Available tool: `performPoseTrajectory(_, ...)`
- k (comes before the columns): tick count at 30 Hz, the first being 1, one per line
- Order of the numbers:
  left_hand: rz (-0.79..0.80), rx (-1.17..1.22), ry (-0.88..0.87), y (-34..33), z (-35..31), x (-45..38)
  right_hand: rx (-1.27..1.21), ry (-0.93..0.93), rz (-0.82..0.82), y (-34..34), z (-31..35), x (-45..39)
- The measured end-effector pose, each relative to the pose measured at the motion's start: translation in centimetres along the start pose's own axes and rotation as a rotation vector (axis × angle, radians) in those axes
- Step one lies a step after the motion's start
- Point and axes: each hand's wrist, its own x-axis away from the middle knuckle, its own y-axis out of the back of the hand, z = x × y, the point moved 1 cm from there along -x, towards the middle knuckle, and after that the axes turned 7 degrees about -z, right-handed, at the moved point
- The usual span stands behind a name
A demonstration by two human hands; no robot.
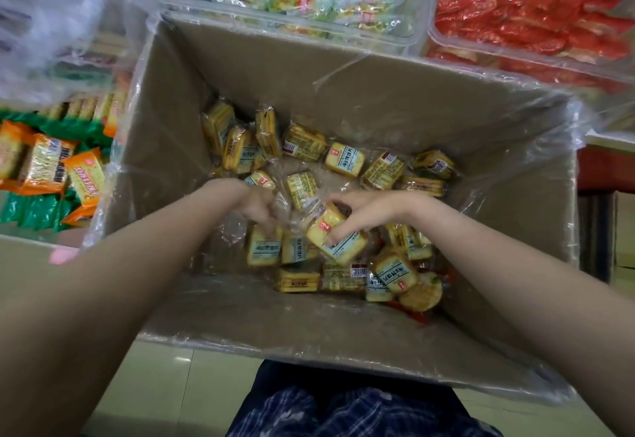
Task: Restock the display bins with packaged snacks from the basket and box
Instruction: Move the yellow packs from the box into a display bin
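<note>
Right grip [357, 211] around a yellow snack pack [338, 239], left grip [263, 209] unclear, amid plastic liner [536, 148].

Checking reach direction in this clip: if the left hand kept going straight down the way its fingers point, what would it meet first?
Most likely the yellow biscuit packet directly beneath the left hand, on the floor of the lined cardboard box. Its fingertips already seem to be at the packet's clear wrapper, though depth is unclear.

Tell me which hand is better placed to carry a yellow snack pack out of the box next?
Likely the right hand: its fingers already curl around a yellow pack. The left hand is among loose wrappers.
</note>
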Motion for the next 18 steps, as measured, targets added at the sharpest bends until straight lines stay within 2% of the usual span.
performPoseTrajectory(2, -0.009, 0.21, -0.019, 1.8, -1.1, 1.0, -0.259, -0.004, 0.005, 1.0, 0.3, 1.4)
performPoseTrajectory(5, 0.109, 0.535, -0.029, 3.7, -2.7, 2.7, -0.661, 0.012, 0.025, 3.3, 0.5, 4.7)
performPoseTrajectory(7, 0.174, 0.674, -0.074, 4.8, -4.1, 3.8, -0.838, 0.064, 0.023, 4.6, 0.0, 6.9)
performPoseTrajectory(13, 0.165, 0.896, -0.168, 8.4, -9.3, 6.9, -1.237, 0.226, -0.017, 6.7, -1.9, 11.9)
performPoseTrajectory(18, 0.223, 1.07, -0.361, 11.7, -14.3, 9.9, -1.341, 0.398, -0.071, 8.9, -4.4, 16.1)
